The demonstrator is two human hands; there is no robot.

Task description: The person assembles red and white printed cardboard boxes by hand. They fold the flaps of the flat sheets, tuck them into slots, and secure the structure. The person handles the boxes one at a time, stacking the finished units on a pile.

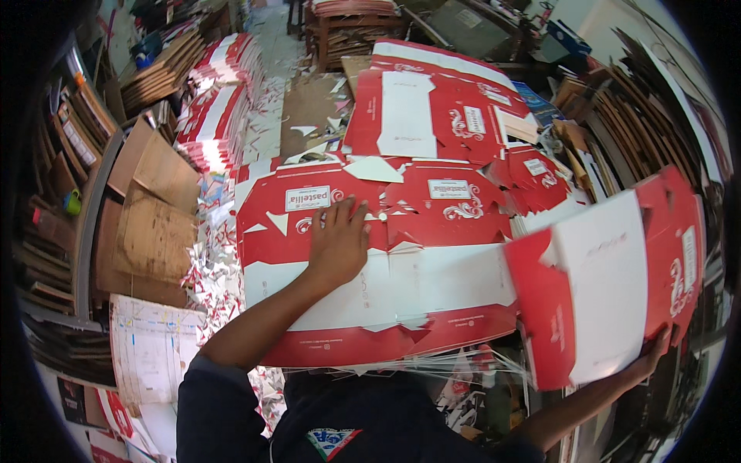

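Note:
My left hand [338, 241] lies flat, fingers spread, on a wide stack of red and white printed cardboard sheets [455, 274]. These are die-cut box blanks with notched edges and scroll patterns. Off to the right, my right hand [653, 358] grips the lower edge of another red and white cardboard sheet [606, 270]. This piece is tilted up beside the stack, its left side by the stack's right end. Whether it is one sheet or several together I cannot tell. Small white and red scraps [374, 169] lie on top of the stack.
More printed cardboard sheets [407, 112] lie beyond the stack. Tall piles of them [216, 116] stand at the far left. Paper offcuts [212, 270] litter the floor there. Wooden boards [158, 224] lean at left; racked boards [617, 116] line the right.

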